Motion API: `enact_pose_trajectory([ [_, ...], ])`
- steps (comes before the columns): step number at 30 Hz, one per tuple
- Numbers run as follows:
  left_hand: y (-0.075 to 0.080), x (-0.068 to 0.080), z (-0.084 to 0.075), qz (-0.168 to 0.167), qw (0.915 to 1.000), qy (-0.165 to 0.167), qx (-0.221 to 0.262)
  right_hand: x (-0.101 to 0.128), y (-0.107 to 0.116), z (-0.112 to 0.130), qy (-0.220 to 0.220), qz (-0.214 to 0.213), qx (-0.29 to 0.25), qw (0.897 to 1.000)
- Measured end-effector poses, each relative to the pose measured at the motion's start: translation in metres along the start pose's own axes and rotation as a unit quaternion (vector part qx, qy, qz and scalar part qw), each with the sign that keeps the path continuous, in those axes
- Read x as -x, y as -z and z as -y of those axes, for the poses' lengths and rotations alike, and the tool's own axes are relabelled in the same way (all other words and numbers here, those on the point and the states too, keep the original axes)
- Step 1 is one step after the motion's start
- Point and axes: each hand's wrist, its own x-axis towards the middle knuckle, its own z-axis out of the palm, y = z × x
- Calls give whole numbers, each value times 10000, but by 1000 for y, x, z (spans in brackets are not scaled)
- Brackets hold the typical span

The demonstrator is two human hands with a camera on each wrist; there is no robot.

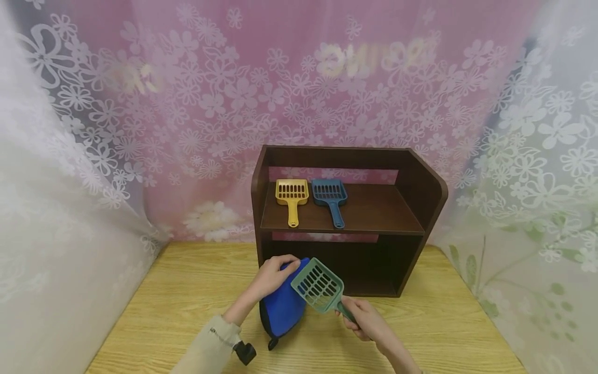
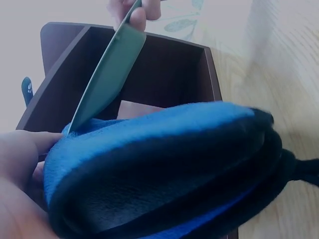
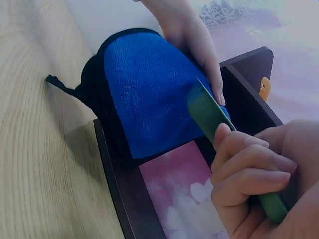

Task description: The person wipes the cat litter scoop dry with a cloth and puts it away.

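Note:
My left hand [image 1: 274, 275] holds a blue plush cleaning mitt [image 1: 286, 306] by its upper end; the mitt has black edging and a black loop hanging at its lower end. My right hand [image 1: 366, 319] grips the handle of a green slotted litter scoop [image 1: 322, 285]. In the right wrist view the scoop [image 3: 207, 112] is seen edge-on against the blue face of the mitt [image 3: 149, 89]. Its rim meets the mitt near my left fingertips in the left wrist view. A yellow litter scoop [image 1: 292, 192] and a blue litter scoop [image 1: 329, 192] lie side by side on the upper shelf, handles toward me.
A dark brown two-level shelf [image 1: 343, 231] stands behind my hands on a wood-grain table [image 1: 196, 291]. Its raised sides flank the upper level, and the lower compartment is open at the front. Flowered pink and white curtains [image 1: 210, 130] hang behind and along both sides.

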Motion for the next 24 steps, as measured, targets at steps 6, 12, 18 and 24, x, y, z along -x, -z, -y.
enact_pose_trajectory([
  [6, 4, -8, -1, 175, 9997, -147, 18, 1, 5, 3, 111, 352, 106, 9993],
  [12, 11, -16, -5, 568, 9982, -21, 177, 1, 10, 7, 237, 647, 353, 9970],
  [18, 22, -24, -14, 1123, 9936, -27, 155, 3, 13, 10, 282, 869, 421, 9949],
  [24, 26, -31, -25, 1675, 9847, -356, -331, 3, 12, 12, 328, 1117, 515, 9919],
])
